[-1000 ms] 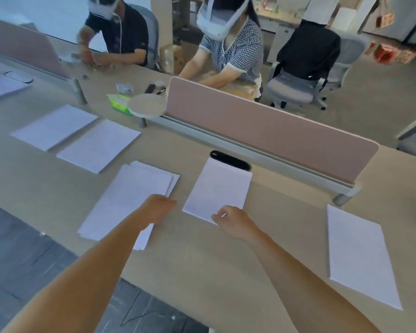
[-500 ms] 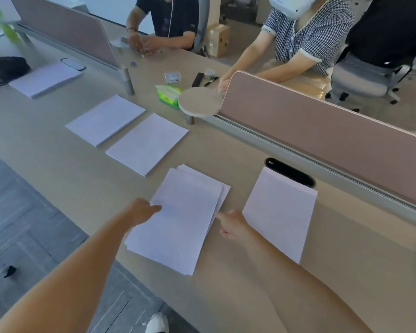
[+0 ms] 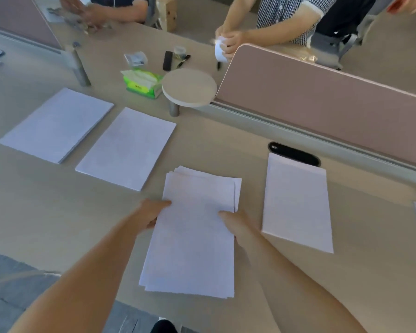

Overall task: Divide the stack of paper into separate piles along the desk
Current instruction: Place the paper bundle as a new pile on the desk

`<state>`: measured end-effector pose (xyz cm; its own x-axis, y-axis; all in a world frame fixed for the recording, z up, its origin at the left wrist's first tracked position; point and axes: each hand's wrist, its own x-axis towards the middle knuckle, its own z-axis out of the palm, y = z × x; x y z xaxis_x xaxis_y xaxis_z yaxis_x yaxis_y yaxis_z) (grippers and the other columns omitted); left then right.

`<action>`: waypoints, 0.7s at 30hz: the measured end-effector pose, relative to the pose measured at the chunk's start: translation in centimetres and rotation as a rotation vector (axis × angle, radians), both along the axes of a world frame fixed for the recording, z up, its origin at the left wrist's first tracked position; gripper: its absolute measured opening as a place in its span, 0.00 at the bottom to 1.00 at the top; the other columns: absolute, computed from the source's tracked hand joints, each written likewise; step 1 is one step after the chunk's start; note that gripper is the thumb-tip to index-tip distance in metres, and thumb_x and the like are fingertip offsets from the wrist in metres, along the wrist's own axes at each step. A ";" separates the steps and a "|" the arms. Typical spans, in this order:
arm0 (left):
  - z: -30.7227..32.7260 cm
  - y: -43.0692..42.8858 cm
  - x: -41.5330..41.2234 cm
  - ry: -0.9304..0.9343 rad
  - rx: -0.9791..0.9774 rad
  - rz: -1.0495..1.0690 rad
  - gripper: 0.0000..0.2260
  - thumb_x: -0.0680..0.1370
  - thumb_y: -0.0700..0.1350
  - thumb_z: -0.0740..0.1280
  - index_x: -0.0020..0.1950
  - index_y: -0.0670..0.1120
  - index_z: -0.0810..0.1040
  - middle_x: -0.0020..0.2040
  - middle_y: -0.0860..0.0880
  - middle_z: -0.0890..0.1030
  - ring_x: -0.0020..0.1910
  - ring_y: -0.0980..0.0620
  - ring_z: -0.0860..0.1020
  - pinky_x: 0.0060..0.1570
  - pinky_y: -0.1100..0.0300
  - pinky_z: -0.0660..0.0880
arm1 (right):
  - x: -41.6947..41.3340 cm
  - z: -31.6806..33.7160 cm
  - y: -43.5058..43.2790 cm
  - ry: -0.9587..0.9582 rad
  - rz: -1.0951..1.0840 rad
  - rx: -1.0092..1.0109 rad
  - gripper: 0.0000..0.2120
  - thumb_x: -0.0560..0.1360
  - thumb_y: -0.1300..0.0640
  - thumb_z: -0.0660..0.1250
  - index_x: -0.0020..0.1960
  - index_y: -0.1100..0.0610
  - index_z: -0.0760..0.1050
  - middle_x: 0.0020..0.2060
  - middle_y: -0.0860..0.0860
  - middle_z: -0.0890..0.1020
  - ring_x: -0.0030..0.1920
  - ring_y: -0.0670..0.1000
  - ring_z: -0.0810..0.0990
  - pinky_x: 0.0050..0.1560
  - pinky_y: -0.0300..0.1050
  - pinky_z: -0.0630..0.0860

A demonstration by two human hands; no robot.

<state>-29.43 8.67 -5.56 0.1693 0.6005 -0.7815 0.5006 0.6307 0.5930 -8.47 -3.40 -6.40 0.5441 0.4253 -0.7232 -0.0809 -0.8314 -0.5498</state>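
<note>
Stack of paper (image 3: pixel 195 231) lies at the near edge of the desk (image 3: pixel 34 200), sheets loosely fanned. Left hand (image 3: pixel 151 213) pinches its left edge, thumb on top. Right hand (image 3: pixel 235 224) grips its right edge the same way. Neat pile (image 3: pixel 297 203) sits just right of the right hand, its far end touching a black cable slot (image 3: pixel 294 153). Two more piles (image 3: pixel 125 147) (image 3: pixel 55 126) lie to the left. Behind: pink divider (image 3: pixel 322 99), round shelf (image 3: pixel 189 87), green tissue box (image 3: pixel 142 82).
</note>
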 end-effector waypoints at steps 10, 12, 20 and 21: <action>0.2 -0.6 1.1 0.063 0.093 -0.057 0.09 0.73 0.42 0.70 0.35 0.46 0.73 0.35 0.45 0.75 0.33 0.48 0.73 0.33 0.61 0.68 | -1.6 -0.4 0.0 -0.025 -0.112 0.042 0.26 0.74 0.54 0.69 0.67 0.66 0.68 0.42 0.52 0.76 0.36 0.48 0.74 0.31 0.41 0.68; 0.0 -0.8 1.0 0.076 0.078 -0.067 0.09 0.75 0.42 0.69 0.35 0.45 0.74 0.35 0.45 0.75 0.31 0.48 0.74 0.31 0.62 0.67 | -1.6 -0.4 -0.3 -0.008 -0.118 0.064 0.23 0.74 0.55 0.71 0.65 0.64 0.70 0.46 0.54 0.78 0.38 0.48 0.76 0.32 0.41 0.69; 1.9 -1.3 4.1 0.005 0.107 -0.116 0.16 0.79 0.47 0.67 0.60 0.36 0.78 0.57 0.42 0.79 0.58 0.42 0.78 0.58 0.52 0.73 | 0.6 3.8 -3.6 -0.093 -0.154 0.171 0.02 0.76 0.61 0.67 0.46 0.58 0.74 0.37 0.53 0.77 0.34 0.52 0.75 0.29 0.40 0.68; 2.9 -1.7 5.2 -0.028 0.107 -0.125 0.19 0.80 0.48 0.66 0.65 0.36 0.75 0.60 0.44 0.77 0.62 0.42 0.76 0.63 0.52 0.71 | 1.7 5.0 -4.5 -0.116 -0.160 0.181 0.02 0.75 0.61 0.67 0.45 0.58 0.74 0.37 0.53 0.77 0.35 0.53 0.76 0.30 0.40 0.69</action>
<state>-24.21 6.93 -2.65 0.2685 0.6529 -0.7082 0.5536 0.4970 0.6682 -6.80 -7.89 -1.36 0.6896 0.4436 -0.5724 -0.1318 -0.7004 -0.7015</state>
